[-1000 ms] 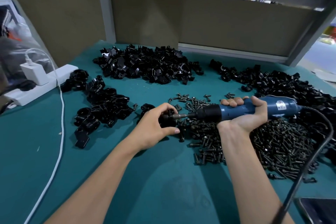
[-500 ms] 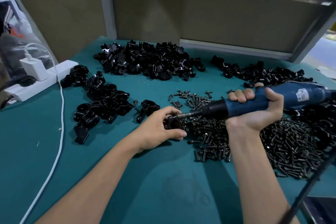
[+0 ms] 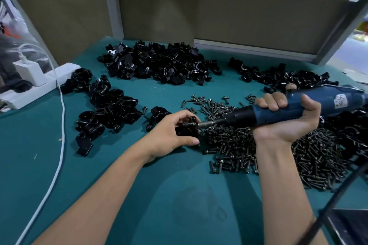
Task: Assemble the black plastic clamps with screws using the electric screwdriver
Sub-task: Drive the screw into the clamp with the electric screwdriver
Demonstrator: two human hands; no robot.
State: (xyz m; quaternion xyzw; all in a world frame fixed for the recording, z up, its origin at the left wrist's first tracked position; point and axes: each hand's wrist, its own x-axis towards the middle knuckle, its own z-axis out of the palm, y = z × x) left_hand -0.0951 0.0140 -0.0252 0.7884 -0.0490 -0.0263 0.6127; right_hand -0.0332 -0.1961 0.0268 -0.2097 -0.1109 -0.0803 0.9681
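Black plastic clamp (image 3: pixel 188 128) is gripped by left hand (image 3: pixel 169 135) to steady it while right hand (image 3: pixel 286 119) grasps electric screwdriver (image 3: pixel 278 110), bit seated on its screw (image 3: pixel 189 124).

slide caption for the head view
Left hand grips a black clamp while right hand holds the electric screwdriver bit against it.

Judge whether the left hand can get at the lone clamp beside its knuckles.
Likely in reach, not free: the lone clamp lies right beside the left hand, nothing between. But that hand's grip holds a second clamp against the screwdriver bit, so it must let go first.
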